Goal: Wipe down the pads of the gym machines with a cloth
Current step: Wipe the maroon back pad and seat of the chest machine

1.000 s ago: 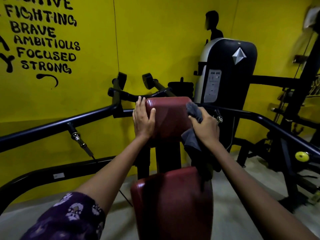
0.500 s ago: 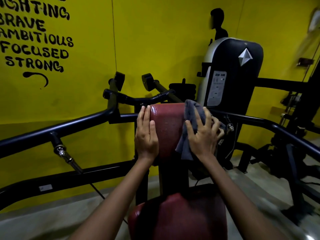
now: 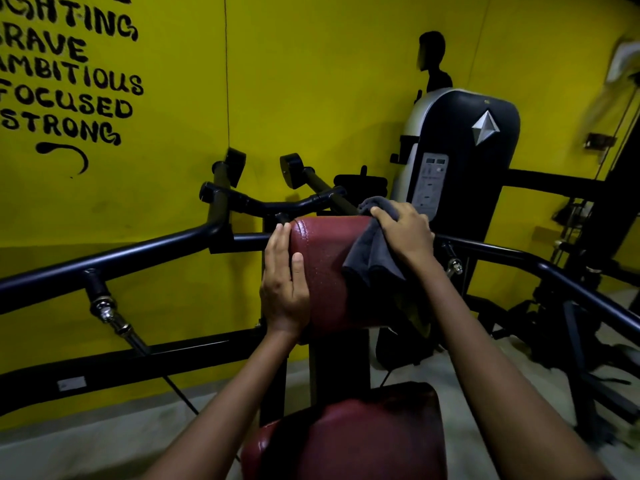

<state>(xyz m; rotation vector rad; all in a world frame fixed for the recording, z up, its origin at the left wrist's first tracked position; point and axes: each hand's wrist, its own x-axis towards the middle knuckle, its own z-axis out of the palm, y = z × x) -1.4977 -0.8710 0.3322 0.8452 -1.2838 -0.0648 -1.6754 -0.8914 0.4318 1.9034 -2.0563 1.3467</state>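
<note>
On the yellow wall (image 3: 311, 81) we read painted black words: "BRAVE", "AMBITIOUS", "FOCUSED", "STRONG", and above them a cropped word ending in "GHTING". The black weight-stack cover (image 3: 464, 161) behind bears a silver diamond emblem and a pale panel whose print is too small to read.

Our left hand (image 3: 284, 285) lies flat and open against the left edge of the red upper pad (image 3: 329, 265), fingers together, gripping nothing. Our right hand (image 3: 403, 232) presses the grey cloth (image 3: 370, 258) onto the pad's top right corner, fingers curled over it; the cloth's loose folds hang down the pad's right edge. The red seat pad (image 3: 346, 441) sits below, at the bottom of the view.

Against half a second ago, the right hand and cloth have shifted up to the top corner, while the left hand has stayed on the left edge.
</note>
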